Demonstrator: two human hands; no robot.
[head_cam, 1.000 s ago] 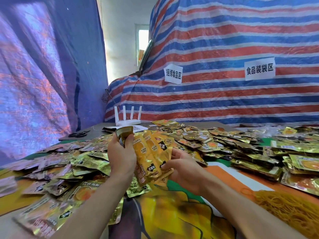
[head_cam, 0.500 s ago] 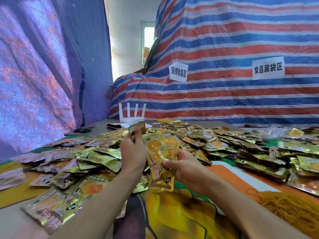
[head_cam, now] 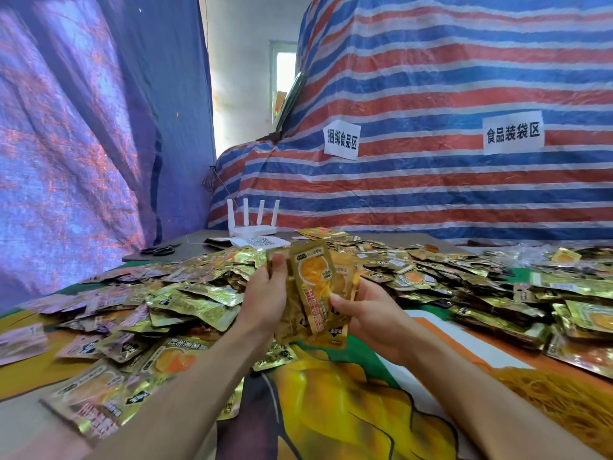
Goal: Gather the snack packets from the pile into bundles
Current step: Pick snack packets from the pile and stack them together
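- Glossy printed orange-and-green cloth [head_cam: 331, 400] covers the tabletop's near edge; a stringy yellow heap [head_cam: 564, 403] at the near right corner is cut off.
- Above the near middle, left hand [head_cam: 265, 293] and right hand [head_cam: 368, 313] grip a fanned bundle of shiny gold foil snack packets [head_cam: 318, 290], fingers [head_cam: 278, 265] curled round it; rear packets hidden.
- Crinkled pile of gold foil packets [head_cam: 185, 293] spans the middle, blurred near-left.
- White four-antenna router [head_cam: 252, 227] stands far left.

Upright gold snack packets [head_cam: 318, 290] before a sprawling pile [head_cam: 431, 273]
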